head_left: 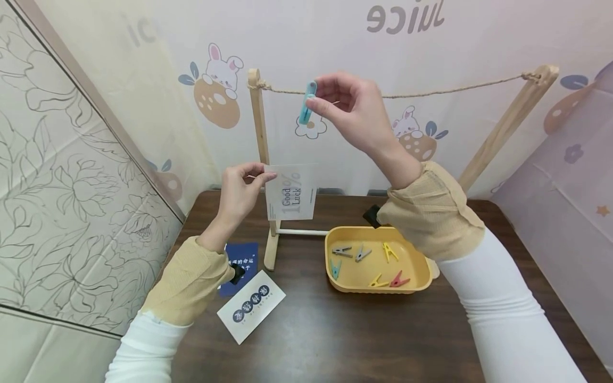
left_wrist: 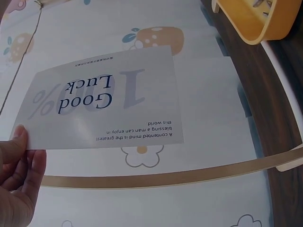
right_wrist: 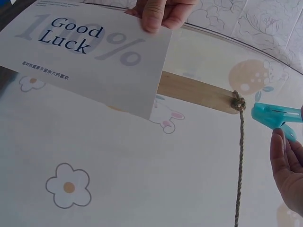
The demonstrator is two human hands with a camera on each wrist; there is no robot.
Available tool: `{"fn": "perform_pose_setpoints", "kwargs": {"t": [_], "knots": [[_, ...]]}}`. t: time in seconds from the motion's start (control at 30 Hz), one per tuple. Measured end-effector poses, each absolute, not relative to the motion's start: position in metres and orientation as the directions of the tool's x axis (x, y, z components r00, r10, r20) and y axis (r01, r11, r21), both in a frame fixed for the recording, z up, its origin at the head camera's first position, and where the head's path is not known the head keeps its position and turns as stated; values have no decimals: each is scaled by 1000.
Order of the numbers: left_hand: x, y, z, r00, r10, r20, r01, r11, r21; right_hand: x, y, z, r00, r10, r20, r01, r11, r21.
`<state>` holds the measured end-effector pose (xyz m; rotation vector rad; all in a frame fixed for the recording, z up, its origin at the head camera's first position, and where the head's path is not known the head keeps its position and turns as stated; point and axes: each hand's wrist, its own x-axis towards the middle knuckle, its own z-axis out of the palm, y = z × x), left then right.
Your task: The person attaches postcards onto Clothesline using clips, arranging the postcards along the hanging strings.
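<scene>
My left hand (head_left: 241,191) pinches a white "Good Luck" card (head_left: 290,199) by its upper left corner, below the rope and in front of the left wooden post. Thumb on its face, the card shows turned sideways in the head view. Up at the rope (head_left: 431,93), my right hand (head_left: 351,106) pinches a light blue clothespin (head_left: 308,103) between thumb and fingers. In the head view the clothespin overlaps the rope near its left end. The right wrist view shows the clothespin (right_wrist: 277,118) beside the rope's knot (right_wrist: 238,101), apart from the card (right_wrist: 85,49).
A yellow basket (head_left: 378,287) with several clothespins stands on the dark table (head_left: 306,340). To its left lie a white card (head_left: 251,307) and a blue card (head_left: 244,255). The rope hangs between the left wooden post (head_left: 259,122) and the right one (head_left: 507,127).
</scene>
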<state>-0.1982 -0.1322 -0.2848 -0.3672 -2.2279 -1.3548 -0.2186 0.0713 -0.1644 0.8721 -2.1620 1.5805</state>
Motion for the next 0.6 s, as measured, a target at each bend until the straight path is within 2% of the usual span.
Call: {"fn": "perform_pose_setpoints", "kwargs": {"t": [0.3, 0.6], "knots": [[-202, -131, -271, -824, -30, 566, 491, 464, 738, -224, 68, -157, -760, -262, 595, -649, 259, -715], [-211, -132, -256, -817, -40, 575, 502, 441, 744, -230, 62, -145, -760, -240, 604, -650, 264, -713]]}}
